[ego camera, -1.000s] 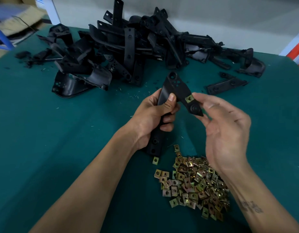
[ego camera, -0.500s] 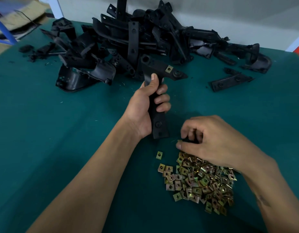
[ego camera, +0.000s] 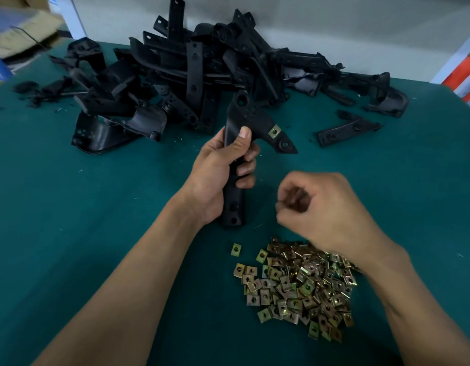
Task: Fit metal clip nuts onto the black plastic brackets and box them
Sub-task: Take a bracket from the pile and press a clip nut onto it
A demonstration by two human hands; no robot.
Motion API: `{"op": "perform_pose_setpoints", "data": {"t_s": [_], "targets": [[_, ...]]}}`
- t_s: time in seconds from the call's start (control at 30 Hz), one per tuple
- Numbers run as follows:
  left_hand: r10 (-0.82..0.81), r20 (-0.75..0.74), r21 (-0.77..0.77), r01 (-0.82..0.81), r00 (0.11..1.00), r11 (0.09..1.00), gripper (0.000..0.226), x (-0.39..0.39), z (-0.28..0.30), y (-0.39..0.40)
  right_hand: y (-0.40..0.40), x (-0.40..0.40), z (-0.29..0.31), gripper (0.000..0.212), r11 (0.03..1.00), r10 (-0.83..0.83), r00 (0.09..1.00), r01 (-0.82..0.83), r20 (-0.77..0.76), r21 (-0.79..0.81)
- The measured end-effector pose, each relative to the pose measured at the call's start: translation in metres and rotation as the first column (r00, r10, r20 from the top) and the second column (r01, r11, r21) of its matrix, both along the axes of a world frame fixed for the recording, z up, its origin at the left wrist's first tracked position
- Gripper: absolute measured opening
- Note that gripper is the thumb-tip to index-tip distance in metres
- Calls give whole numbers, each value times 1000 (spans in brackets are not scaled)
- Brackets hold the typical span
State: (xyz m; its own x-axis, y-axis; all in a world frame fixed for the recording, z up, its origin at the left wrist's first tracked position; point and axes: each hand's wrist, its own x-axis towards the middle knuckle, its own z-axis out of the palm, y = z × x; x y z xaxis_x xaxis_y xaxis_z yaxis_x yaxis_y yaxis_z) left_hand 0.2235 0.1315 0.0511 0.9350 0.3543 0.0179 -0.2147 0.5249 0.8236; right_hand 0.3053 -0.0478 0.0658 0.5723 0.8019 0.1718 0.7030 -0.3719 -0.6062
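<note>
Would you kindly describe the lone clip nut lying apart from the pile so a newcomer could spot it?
Start at the green table and find the heap of brassy clip nuts near the right hand. Just left of the heap's top edge, below the bracket the left hand grips, lies the lone clip nut, touching no others.

My arms are bare from the edge of the frame up to the wrists: no sleeves, no gloves, no watch or bands. My left hand (ego camera: pixel 218 165) has a short, trimmed thumbnail, and I wear no rings on it. My right hand (ego camera: pixel 326 207) is bare too, its fingertips blurred.
</note>
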Motion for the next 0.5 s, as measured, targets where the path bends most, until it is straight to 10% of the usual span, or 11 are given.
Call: {"op": "perform_pose_setpoints", "data": {"t_s": [0.23, 0.5], "targets": [[-261, 51, 30, 260, 964, 965, 13, -5, 0, 0, 2, 10, 6, 24, 732, -12, 946, 229, -323, 642], [-399, 23, 38, 398, 917, 917, 9, -1, 0, -6, 8, -15, 22, 16, 487, 143, 816, 434, -560, 758]]}}
